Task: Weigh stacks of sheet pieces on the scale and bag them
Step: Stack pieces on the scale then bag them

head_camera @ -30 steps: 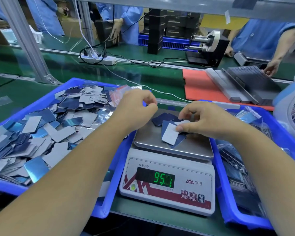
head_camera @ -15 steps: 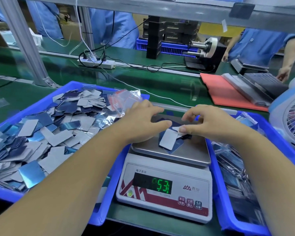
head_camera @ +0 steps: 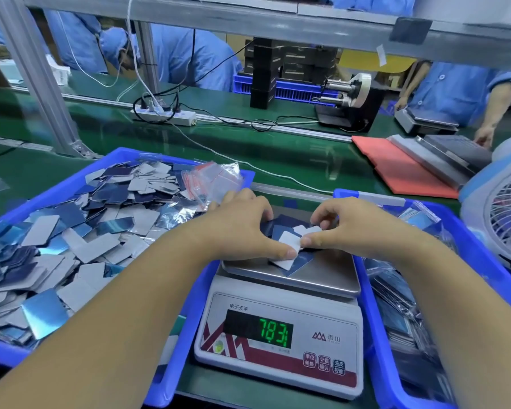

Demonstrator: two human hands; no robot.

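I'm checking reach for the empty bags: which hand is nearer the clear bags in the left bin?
Left. The left hand lies just beside the clear bags; the right hand is farther off, over the scale.

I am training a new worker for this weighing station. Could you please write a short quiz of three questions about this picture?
1. True or false: both hands are on the sheet pieces lying on the scale's steel pan.
2. Multiple choice: where are the loose, unbagged pieces? A) in the blue bin on the left B) on the red mat C) on the fan
3. Fill in: the green digits on the display look like ___.

Key:
1. True. The left hand and right hand both touch the small pile with their fingers.
2. A.
3. 783; a decimal point cannot be read clearly.
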